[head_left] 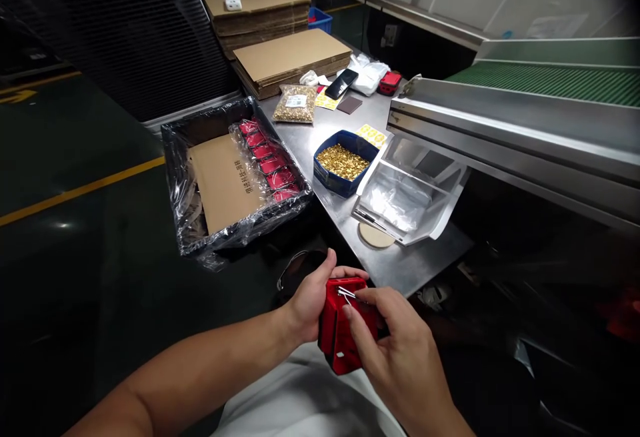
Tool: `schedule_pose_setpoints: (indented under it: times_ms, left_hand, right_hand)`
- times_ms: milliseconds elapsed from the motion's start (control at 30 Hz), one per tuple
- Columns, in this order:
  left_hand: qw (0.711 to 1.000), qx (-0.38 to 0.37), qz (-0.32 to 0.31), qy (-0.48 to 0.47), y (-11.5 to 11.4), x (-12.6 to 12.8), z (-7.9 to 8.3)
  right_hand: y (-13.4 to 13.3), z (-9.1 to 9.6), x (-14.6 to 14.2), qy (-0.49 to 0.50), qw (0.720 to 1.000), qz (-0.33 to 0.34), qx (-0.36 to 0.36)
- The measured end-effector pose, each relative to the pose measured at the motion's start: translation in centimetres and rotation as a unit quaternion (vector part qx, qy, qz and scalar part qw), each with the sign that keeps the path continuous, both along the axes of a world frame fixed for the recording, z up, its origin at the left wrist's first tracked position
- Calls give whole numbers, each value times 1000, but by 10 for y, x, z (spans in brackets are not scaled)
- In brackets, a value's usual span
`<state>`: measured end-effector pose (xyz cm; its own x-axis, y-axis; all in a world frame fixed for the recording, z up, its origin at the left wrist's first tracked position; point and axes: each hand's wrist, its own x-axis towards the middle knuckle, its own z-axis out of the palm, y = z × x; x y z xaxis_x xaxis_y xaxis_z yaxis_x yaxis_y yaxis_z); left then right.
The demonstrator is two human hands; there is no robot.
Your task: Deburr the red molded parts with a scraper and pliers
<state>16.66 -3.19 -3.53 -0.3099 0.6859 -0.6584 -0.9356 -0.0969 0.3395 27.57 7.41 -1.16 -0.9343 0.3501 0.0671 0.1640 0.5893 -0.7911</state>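
Observation:
My left hand (315,294) is wrapped round the side of a red plastic housing (333,330), holding it above my lap near the table's front edge. My right hand (395,337) pinches thin silver tweezers (346,292), whose tips are at the upper part of the housing. Any small part between the tips is too small to make out. A small white spot shows low on the housing. Beyond my hands, a dark blue bin (323,175) on the table holds many small brass-coloured pieces (343,160).
Left of the table stands a plastic-lined black crate (175,177) with cardboard and several red housings (267,157). On the metal table (400,267) are a clear-bagged open container (400,197), a bag of brass pieces (295,105), a phone (342,84) and stacked cardboard (293,57). A green conveyor (555,80) runs at right.

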Motion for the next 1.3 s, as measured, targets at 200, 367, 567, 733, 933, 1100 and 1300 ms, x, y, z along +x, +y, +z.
schedule_pose_setpoints:
  times_ms: [200,367,567,733,933,1100,1300]
  left_hand:
    - [1000,-13,-5,22,3,2,0]
    - [1000,-4,0,25,4,2,3]
    - [999,4,-6,43,4,3,1]
    - [998,2,-7,68,4,5,1]
    - [999,0,-7,47,2,6,5]
    - [1000,3,-20,-12,2,4,5]
    - [998,-2,-39,-41,2,3,3]
  right_hand:
    - [1,2,-2,-21,999,-3,-27]
    - [2,4,1,-20,999,-15,-44]
    - [3,5,2,-11,999,-13,-40]
    - [4,8,0,-10,997,3,-78]
    - [8,6,3,12,996,18,-81]
    - [17,1,8,109,987,85,81]
    - [19,2,4,140,974,116,137]
